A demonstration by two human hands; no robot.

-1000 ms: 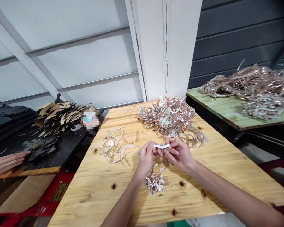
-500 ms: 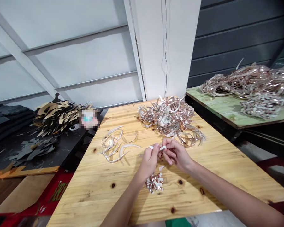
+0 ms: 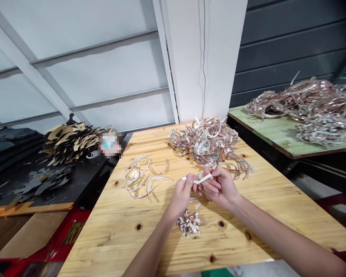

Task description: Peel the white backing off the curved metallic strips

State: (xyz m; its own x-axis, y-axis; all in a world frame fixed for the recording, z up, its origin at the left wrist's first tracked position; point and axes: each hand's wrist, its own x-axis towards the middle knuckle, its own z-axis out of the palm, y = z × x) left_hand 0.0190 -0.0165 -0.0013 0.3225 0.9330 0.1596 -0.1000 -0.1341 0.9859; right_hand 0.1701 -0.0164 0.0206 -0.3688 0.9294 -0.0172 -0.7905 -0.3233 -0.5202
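Observation:
A thin white strip (image 3: 204, 178) stretches between my two hands above the wooden table (image 3: 118, 238). My left hand (image 3: 183, 190) pinches it with the thumb on top. The fingers of my right hand (image 3: 220, 186) are closed on its other end. Just below my hands lies a small heap of shiny copper-and-white snippets (image 3: 188, 223), with a loose white scrap (image 3: 197, 206) above it. Beyond them sits a tangled pile of copper and white strips (image 3: 204, 140). Several curved strips (image 3: 137, 175) lie apart on the left.
To the right, a green-topped table (image 3: 279, 134) carries a larger heap of metallic strips (image 3: 308, 98). A dark table (image 3: 86, 169) on the left holds black and tan cut pieces (image 3: 72, 142). A white pillar (image 3: 203, 57) rises behind the wooden table.
My right hand has moved slightly right, away from my left hand. More of the white strip shows between them. My left hand stays in nearly the same place.

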